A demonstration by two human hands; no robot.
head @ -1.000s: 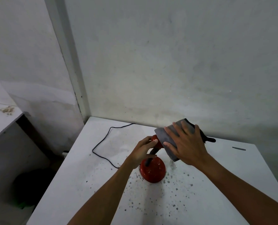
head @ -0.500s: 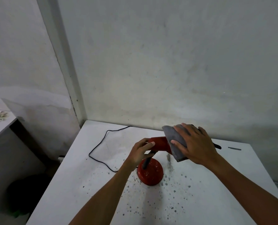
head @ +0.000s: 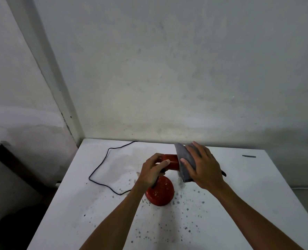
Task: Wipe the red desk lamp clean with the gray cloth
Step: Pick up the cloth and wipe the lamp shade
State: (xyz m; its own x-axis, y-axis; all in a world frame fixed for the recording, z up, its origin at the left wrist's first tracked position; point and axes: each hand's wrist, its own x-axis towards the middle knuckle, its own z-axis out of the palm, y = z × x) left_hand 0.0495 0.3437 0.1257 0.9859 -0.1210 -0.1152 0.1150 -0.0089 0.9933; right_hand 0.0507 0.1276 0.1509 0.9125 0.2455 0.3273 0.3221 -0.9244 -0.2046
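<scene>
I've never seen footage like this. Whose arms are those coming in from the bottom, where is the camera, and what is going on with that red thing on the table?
There is no machine here: these are a person's two bare arms, filmed by a wide-angle camera worn on their head, looking forward and down. That is why the arms enter from the bottom edge.

On the white speckled table stands a small red desk lamp with a round red base. Its thin black cord loops away across the table to the left. The left hand grips the lamp where the head meets the dark neck, steadying it. The right hand presses a folded gray cloth against the far end of the lamp head, wiping it.

A small dark mark lies near the table's far right edge; I cannot tell what it is.
</scene>
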